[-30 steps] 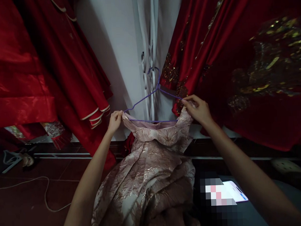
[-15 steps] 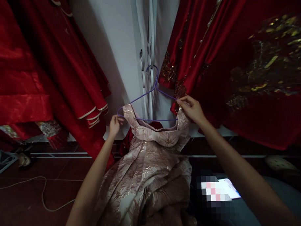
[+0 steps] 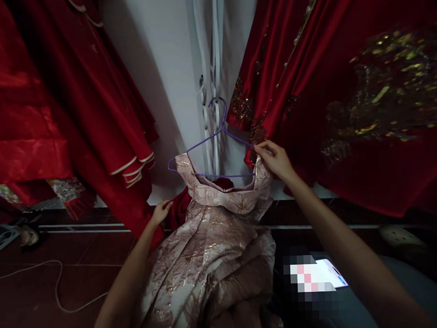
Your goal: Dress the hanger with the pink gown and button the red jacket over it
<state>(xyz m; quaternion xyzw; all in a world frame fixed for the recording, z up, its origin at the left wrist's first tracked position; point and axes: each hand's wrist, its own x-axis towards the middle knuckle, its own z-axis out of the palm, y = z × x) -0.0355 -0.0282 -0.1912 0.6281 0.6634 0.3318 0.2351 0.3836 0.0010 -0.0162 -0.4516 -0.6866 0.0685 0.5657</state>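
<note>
A pink brocade dress (image 3: 214, 250) with a shiny floral pattern hangs on a thin purple wire hanger (image 3: 210, 145). My right hand (image 3: 274, 159) is closed in a pinch on the dress's right shoulder strap, right at the hanger's right end. My left hand (image 3: 159, 213) is lower, beside the dress's left flank, its fingers loosely curled and touching red cloth (image 3: 177, 211) behind the dress; I cannot tell whether it grips that cloth. The left strap rests on the hanger with no hand on it.
Red satin garments (image 3: 76, 107) hang at the left, and red ones with gold embroidery (image 3: 345, 97) at the right. Between them runs a white wall with white hangers (image 3: 211, 64). A lit phone (image 3: 333, 275) lies lower right. A white cable (image 3: 58, 284) trails on the dark red floor.
My left hand has let go of the dress's left shoulder, which now sits on the hanger, and dropped down to the dress's side. My right hand kept its pinch.
</note>
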